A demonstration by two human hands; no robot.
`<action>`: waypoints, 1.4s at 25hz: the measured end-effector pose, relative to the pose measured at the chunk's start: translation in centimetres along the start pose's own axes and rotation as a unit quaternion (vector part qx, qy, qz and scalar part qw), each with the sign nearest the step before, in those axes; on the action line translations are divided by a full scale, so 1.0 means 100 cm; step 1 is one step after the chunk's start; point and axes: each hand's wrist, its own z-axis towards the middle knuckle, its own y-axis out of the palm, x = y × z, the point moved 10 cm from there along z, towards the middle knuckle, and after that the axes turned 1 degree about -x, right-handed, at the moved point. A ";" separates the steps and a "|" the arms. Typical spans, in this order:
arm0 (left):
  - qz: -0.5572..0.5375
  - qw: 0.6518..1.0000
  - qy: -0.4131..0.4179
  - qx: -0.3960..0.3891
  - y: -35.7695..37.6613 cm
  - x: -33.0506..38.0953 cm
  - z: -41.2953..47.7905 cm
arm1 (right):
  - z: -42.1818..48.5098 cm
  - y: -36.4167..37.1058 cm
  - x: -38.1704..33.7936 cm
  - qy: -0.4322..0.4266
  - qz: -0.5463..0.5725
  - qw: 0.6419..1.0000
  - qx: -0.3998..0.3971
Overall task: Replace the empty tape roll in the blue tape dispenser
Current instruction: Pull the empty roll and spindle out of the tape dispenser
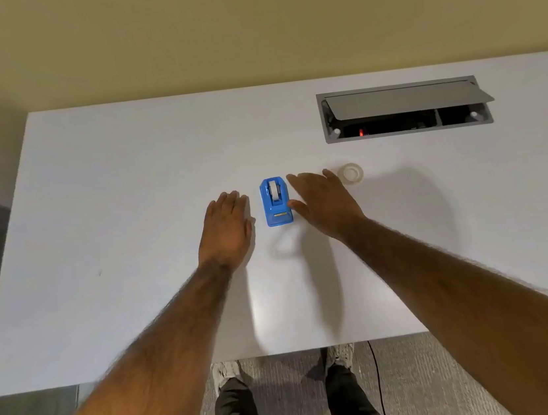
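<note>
A small blue tape dispenser (276, 200) stands on the white table (130, 225), its cutter end toward me, with a white core seated in its slot. My left hand (227, 228) hovers flat just left of it, fingers together, holding nothing. My right hand (324, 203) is spread just right of it, thumb close to the dispenser's side; whether it touches is unclear. A clear tape roll (351, 173) lies flat on the table beyond my right hand's fingertips, apart from them.
A grey cable box (405, 108) with its lid propped up is set into the table at the back right. The table's near edge runs above my shoes and a black cable on the carpet.
</note>
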 end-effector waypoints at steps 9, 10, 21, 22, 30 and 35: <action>-0.243 0.965 -0.075 0.058 -0.005 0.004 0.009 | 0.012 -0.005 -0.015 -0.034 0.059 0.997 0.022; -0.276 0.955 -0.088 0.063 -0.008 0.006 0.011 | 0.014 -0.006 -0.017 -0.036 0.059 0.997 0.020; -0.294 0.951 -0.083 0.038 -0.011 0.019 0.024 | 0.029 -0.010 -0.029 -0.056 0.037 0.998 0.022; -0.291 0.953 -0.082 0.039 -0.011 0.019 0.024 | 0.030 -0.010 -0.030 -0.057 0.034 0.998 0.024; -0.270 0.958 -0.095 0.024 -0.009 0.015 0.026 | 0.039 -0.012 -0.034 -0.053 0.028 0.998 0.027; -0.257 0.961 -0.101 0.019 -0.007 0.010 0.026 | 0.041 -0.013 -0.033 -0.045 0.036 0.998 0.025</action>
